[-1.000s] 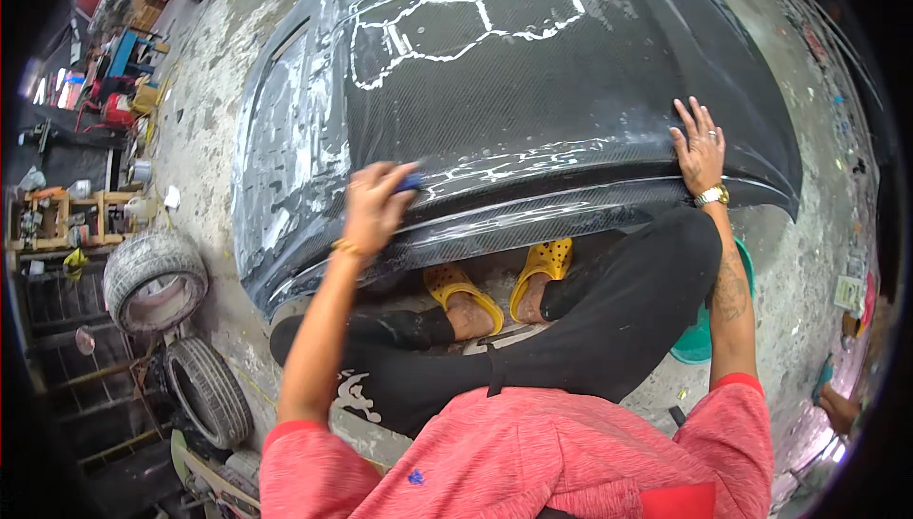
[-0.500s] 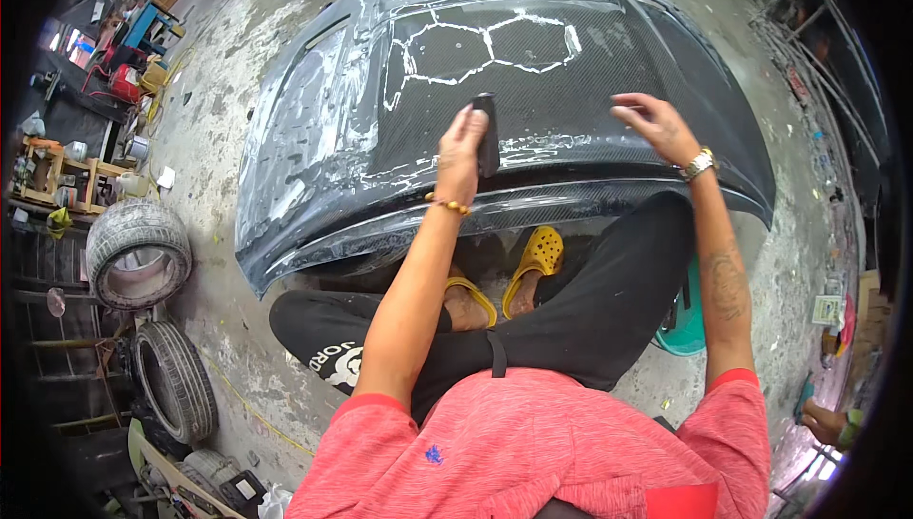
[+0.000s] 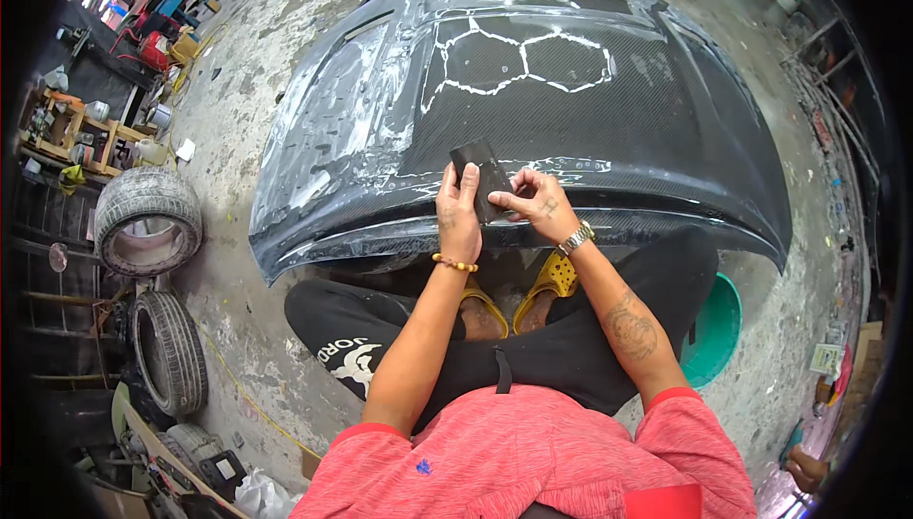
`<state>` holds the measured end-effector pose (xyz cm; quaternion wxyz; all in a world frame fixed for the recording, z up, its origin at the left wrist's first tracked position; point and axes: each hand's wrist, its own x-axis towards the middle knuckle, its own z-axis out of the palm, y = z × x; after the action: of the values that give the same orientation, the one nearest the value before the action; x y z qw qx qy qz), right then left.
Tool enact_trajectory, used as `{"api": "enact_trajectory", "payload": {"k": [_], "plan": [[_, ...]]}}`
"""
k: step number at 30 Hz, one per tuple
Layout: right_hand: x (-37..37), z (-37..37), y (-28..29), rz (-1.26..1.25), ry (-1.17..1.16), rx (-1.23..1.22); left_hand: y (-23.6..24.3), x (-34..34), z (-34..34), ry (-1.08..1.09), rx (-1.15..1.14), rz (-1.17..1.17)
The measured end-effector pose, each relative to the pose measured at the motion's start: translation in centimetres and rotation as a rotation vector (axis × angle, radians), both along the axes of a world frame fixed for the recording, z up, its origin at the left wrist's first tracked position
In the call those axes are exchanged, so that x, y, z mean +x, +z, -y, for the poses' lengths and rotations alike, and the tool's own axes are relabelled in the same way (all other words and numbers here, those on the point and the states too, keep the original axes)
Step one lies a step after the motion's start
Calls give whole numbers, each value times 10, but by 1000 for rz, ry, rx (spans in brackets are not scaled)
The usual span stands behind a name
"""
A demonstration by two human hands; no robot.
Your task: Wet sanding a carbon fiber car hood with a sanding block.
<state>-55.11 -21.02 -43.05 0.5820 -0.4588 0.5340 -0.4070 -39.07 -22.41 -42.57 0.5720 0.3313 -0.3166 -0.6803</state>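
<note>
My left hand [image 3: 459, 210] grips a dark, rectangular pad or sheet [image 3: 478, 159] from its left side, thumb across the face. My right hand [image 3: 542, 205] holds the same piece at its lower right, fingers curled at the edge. Both hands are over the near lip of a large dark hood panel [image 3: 685, 119] with a carbon-fibre weave, grey patches on its left and white, glossy hexagon outlines near the top. Whether the pad touches the panel is unclear. Beneath that lip are my crossed legs and yellow clogs [image 3: 557, 274].
Two tyres [image 3: 145, 205] stand at left, near a wooden rack [image 3: 74, 134] of containers. Farther back is a red machine [image 3: 154, 48]. A teal bucket [image 3: 718, 329] sits by my right knee. Another person's hand [image 3: 805, 470] shows at the lower right edge.
My left hand rose from the panel's left front, then came to the middle with the pad. My right hand left the panel's right side, moved leftward and took hold of the pad.
</note>
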Motion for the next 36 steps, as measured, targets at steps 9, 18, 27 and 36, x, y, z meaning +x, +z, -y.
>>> {"api": "enact_trajectory", "payload": {"k": [9, 18, 27, 36], "plan": [[-30, 15, 18, 420, -183, -146, -5, 16, 10, 30, 355, 125], [-34, 11, 14, 393, -7, -82, 17, 20, 18, -347, -178, 549], [-35, 10, 5, 660, -52, 17, 14, 9, -8, -221, 19, 94], [-17, 7, 8, 391, -42, -58, 17, -6, -14, -205, -89, 102]]}}
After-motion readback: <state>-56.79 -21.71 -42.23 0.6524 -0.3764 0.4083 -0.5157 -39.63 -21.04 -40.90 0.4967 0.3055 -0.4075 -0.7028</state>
